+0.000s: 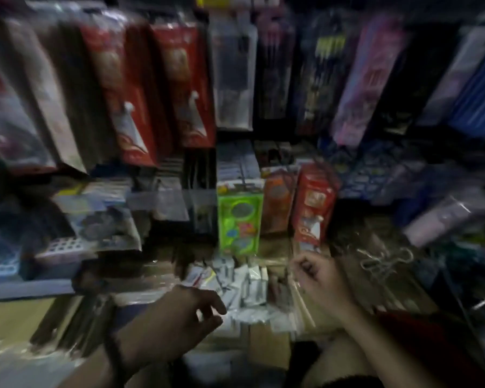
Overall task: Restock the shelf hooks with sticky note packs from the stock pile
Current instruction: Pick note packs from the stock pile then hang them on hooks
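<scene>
Restocking looks far from finished. The stock pile [244, 281] of small white sticky note packs lies heaped low in the middle, seemingly in a cardboard box [266, 340]. The left hand [179, 317] hovers at its near edge, fingers loosely curled and narrow, holding nothing visible. The right hand [317, 273] is just right of the pile, fingers curled; blur hides any pinch. Beyond hang a green pack [240, 217] and a red pack [314, 205]. The contents of the lilac basket [65, 246] at left are unclear.
</scene>
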A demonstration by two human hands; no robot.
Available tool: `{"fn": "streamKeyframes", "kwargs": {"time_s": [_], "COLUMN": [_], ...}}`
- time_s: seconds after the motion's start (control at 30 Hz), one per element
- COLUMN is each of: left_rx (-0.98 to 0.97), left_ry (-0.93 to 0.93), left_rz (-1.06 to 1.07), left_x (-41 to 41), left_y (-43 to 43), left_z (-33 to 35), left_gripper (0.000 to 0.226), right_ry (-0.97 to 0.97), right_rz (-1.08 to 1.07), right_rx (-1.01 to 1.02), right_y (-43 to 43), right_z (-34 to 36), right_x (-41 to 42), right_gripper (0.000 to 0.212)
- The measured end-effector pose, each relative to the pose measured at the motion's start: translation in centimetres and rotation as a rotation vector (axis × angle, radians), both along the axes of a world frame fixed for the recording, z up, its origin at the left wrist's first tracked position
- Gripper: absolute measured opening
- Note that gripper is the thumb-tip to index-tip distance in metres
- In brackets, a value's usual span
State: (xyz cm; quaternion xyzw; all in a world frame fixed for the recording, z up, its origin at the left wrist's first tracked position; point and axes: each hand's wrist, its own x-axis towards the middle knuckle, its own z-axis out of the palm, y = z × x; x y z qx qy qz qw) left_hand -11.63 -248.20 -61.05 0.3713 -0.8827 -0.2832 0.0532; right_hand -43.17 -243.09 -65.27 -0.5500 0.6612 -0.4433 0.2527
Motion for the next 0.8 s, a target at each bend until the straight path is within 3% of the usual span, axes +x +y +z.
{"fn": "streamKeyframes", "kwargs": {"time_s": [0.17, 0.23, 0.33, 0.5, 0.6, 0.7, 0.8], "left_rx": [0.097, 0.09, 0.125, 0.219, 0.242, 0.241, 0.242], "left_ry": [-0.168, -0.203, -0.211, -0.203, -0.254, -0.207, -0.193], "left_rz": [-0.003, -0.003, 0.035, 0.286, 0.249, 0.267, 0.258], "left_x": [-3.1, -4.4, -6.0, -6.8, -6.8, -7.5, -8.1], "left_y": [-2.6, -4.3, -6.9, -7.7, -8.3, -9.2, -9.7], "left_z": [-10.5, -13.7, -17.4, -23.3, -24.8, -24.6, -24.2], "left_gripper": [0.016, 0.021, 0.022, 0.016, 0.019, 0.02, 0.031], "right_ry": [-0.015, 0.022, 0.014, -0.022, -0.068, -0.077, -0.251], "right_rz": [-0.12, -0.105, -0.048, -0.157, -0.217, -0.298, -0.398], "right_rx": [0.349, 0.451, 0.597, 0.693, 0.718, 0.72, 0.742], "right_y": [-0.9, -2.8, -6.5, -12.3, -13.8, -14.5, -15.3], "right_z": [-11.2, -15.1, -19.5, -24.1, -26.5, -26.6, -27.2], "right_x": [-1.3, -1.4, -1.0, 0.0, 0.9, 2.4, 3.3], "right_gripper": [0.02, 0.029, 0.027, 0.029, 0.03, 0.048, 0.044]}}
